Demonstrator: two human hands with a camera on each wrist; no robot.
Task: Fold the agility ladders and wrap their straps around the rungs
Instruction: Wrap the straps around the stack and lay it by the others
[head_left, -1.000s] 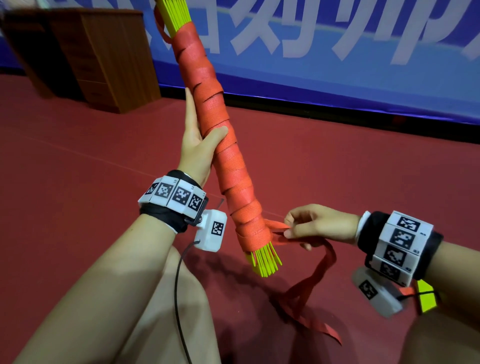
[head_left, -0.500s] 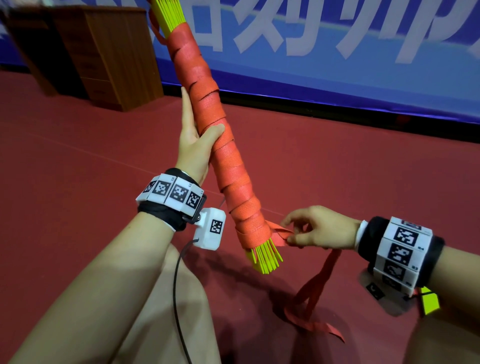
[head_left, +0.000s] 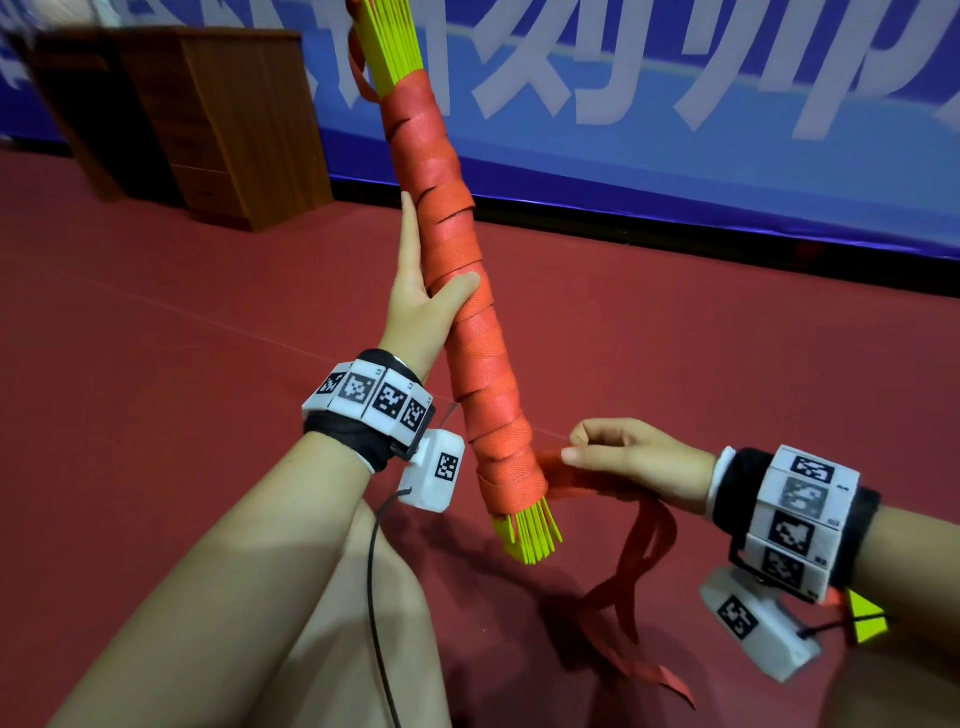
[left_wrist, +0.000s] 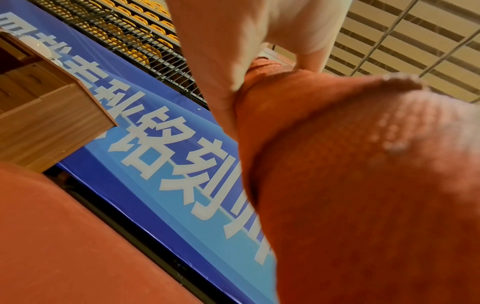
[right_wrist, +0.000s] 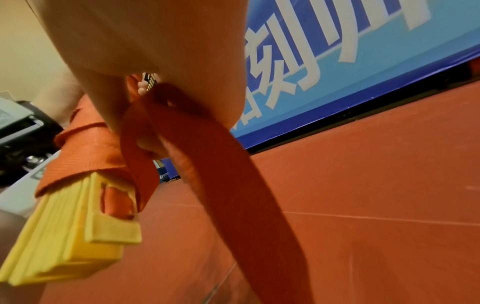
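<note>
Item: folded agility ladder (head_left: 457, 291), a bundle of yellow-green flat rungs (head_left: 530, 535) spiral-bound along nearly its whole length in orange webbing strap. Held tilted in the air above the red floor (head_left: 156, 322), upper end leaning away toward the blue banner (head_left: 675, 130), lower end fanning out bare below the last turn.

Left hand (head_left: 415, 306): grips the bundle at mid-length, thumb laid across the front of the wrap, fingers extended up behind it.

Right hand (head_left: 623, 457): beside the lower end, fingers curled, pinching the loose strap tail (head_left: 644, 561) where it leaves the final turn; the remainder hangs in a doubled loop, its end trailing on the floor.

Handling, as judged: the rungs look stiff, thin and light, and liable to splay or slide apart where unbound. The webbing is soft, flat and coarse-woven, so it should hold by friction only under tension. Best hold is on the wrapped middle, with the tail kept taut close to the bundle.

Also present: wooden cabinet (head_left: 197, 119) against the banner.
</note>
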